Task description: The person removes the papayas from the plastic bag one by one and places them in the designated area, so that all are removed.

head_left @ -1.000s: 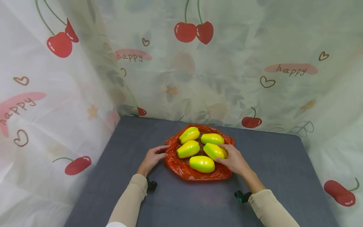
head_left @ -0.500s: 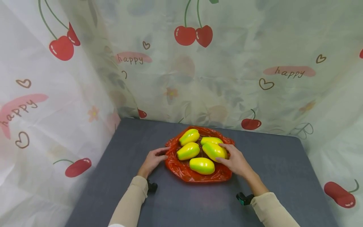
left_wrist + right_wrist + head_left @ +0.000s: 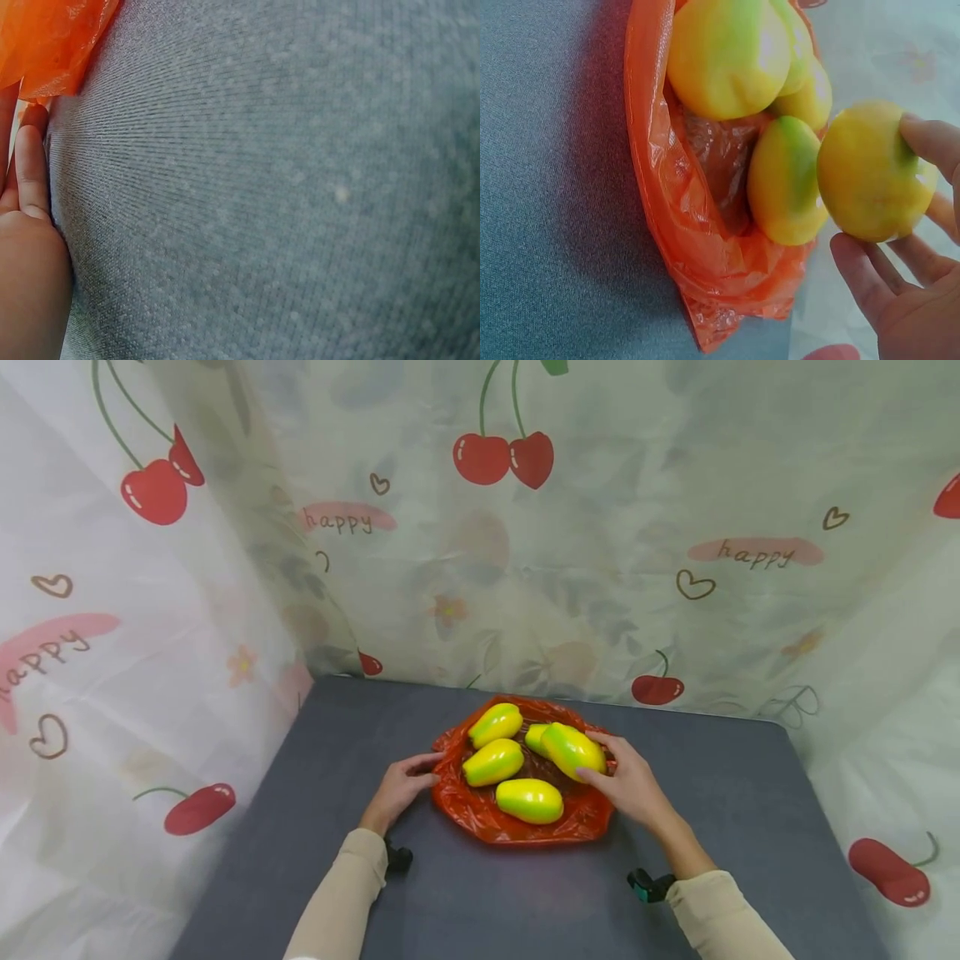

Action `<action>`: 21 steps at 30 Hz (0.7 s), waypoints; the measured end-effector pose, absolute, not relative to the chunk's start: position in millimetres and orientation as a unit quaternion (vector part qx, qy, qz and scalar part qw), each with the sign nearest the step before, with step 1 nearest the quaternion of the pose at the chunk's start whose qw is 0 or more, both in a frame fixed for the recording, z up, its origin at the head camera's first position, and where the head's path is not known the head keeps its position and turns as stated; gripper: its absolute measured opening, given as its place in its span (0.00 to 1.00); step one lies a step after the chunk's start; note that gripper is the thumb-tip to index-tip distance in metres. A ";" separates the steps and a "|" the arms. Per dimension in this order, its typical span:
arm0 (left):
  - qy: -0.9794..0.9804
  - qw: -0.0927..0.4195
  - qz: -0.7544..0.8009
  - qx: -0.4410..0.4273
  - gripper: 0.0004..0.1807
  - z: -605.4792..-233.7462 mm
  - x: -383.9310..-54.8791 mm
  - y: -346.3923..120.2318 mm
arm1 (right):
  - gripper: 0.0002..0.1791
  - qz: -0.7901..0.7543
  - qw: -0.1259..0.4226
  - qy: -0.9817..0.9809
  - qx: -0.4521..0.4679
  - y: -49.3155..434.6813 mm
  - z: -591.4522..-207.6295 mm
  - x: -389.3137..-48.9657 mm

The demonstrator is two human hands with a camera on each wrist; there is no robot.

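A yellow-green papaya (image 3: 572, 750) is pinched between the thumb and fingers of my right hand (image 3: 628, 779), lifted a little above the others. The right wrist view shows that papaya (image 3: 874, 172) beside the ones in the red plastic bag (image 3: 480, 828). Several more papayas, such as the front one (image 3: 529, 801), lie in the spread-out bag; the held fruit partly hides the back right one (image 3: 535, 738). At the bag's left edge, my left hand (image 3: 395, 791) holds the rim between thumb and fingers. In the left wrist view, orange-red plastic (image 3: 52, 45) covers some fingertips.
The bag lies on a dark grey table (image 3: 480, 902), towards its far edge. Grey table surface extends on both sides of the bag. A white curtain (image 3: 420, 560) printed with cherries hangs behind and at both sides.
My right hand has lifted its papaya slightly and shifted it back, so it covers more of the fruit behind it. My left hand stays at the bag's edge.
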State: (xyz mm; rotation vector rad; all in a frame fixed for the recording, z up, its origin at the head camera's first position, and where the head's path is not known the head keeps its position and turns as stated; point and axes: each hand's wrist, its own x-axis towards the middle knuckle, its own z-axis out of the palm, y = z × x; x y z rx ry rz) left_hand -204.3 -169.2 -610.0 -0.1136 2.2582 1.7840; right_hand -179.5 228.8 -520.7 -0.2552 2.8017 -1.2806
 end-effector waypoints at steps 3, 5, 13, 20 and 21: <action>0.778 0.127 0.614 -0.041 0.23 -610.4 -203.9 -170.7 | 0.39 -0.422 0.022 0.903 -0.077 230.2 -520.6 -179.3; 0.780 0.128 0.612 -0.040 0.23 -610.5 -203.7 -171.1 | 0.39 -0.423 0.016 0.903 -0.072 232.5 -521.0 -178.8; 0.784 0.134 0.604 -0.049 0.22 -607.7 -202.0 -170.0 | 0.39 -0.428 -0.009 0.903 -0.043 245.5 -522.7 -176.7; 0.784 0.129 0.605 -0.044 0.23 -609.6 -202.8 -169.7 | 0.40 -0.426 -0.040 0.904 -0.019 257.3 -524.8 -180.5; 0.783 0.129 0.607 -0.047 0.23 -609.7 -203.7 -169.8 | 0.40 -0.426 -0.046 0.903 -0.015 258.9 -525.2 -181.2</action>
